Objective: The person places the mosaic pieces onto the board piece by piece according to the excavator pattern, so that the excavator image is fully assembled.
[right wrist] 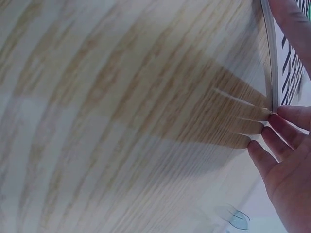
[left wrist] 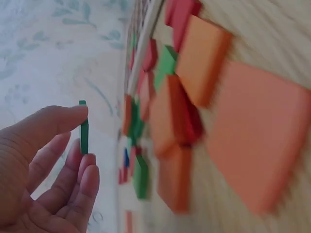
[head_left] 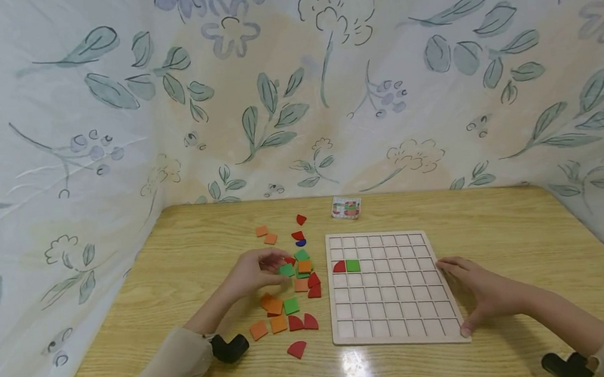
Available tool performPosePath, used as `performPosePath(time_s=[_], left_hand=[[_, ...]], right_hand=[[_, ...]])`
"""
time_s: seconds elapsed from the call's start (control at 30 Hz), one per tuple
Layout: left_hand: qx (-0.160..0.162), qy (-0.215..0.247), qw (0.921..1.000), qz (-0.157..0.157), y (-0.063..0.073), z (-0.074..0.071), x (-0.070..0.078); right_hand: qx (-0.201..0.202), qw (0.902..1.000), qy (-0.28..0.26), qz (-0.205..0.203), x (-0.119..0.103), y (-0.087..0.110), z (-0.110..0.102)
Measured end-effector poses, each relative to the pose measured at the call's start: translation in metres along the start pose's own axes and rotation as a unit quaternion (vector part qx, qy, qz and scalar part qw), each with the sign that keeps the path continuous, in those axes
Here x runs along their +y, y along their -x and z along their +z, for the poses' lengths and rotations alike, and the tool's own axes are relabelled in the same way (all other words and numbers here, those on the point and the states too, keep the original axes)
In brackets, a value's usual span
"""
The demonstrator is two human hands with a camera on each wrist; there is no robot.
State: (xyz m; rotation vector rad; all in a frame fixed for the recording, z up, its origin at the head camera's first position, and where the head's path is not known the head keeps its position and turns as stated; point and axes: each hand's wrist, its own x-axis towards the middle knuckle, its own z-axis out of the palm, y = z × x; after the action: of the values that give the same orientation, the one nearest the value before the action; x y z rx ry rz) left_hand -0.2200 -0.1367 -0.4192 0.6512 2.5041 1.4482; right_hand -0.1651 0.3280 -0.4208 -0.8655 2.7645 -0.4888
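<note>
In the left wrist view, a thin green square tile (left wrist: 84, 127) stands on edge between thumb and fingers of my left hand (left wrist: 53, 160). From the head view, that hand (head_left: 252, 273) is above the left side of the loose pieces. A pale wooden grid board (head_left: 392, 300) lies to their right, with a red quarter-circle tile (head_left: 339, 266) and a green square tile (head_left: 353, 265) side by side in one row. My right hand (head_left: 486, 289) is spread along the board's right edge, thumb on the near corner, fingertips touching the side farther up.
Orange squares (head_left: 278, 324), red quarter circles (head_left: 297, 349) and green squares (head_left: 291, 305) are scattered left of the board, some overlapping. A small blue piece (head_left: 301, 243) lies behind them. A printed pattern card (head_left: 345, 207) sits beyond the board. Floral cloth (head_left: 283, 94) hangs around the table.
</note>
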Motion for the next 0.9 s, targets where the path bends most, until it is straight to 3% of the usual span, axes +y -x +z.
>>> performPosePath(time_s=[0.33,0.47,0.9], left_hand=[[-0.027,0.003,0.9993,0.024,-0.019,0.022,0.022],[-0.034,-0.015,0.9989,0.03,-0.027,0.034,0.029],[-0.072,-0.081,0.9941,0.008,-0.045,0.071,0.042]], right_hand=[[-0.006,0.9999,-0.007,0.005,0.001,0.0,0.002],[-0.001,1.0,0.0,0.006,0.001,0.0,0.001],[0.012,0.9999,0.006,0.001,-0.002,-0.001,0.0]])
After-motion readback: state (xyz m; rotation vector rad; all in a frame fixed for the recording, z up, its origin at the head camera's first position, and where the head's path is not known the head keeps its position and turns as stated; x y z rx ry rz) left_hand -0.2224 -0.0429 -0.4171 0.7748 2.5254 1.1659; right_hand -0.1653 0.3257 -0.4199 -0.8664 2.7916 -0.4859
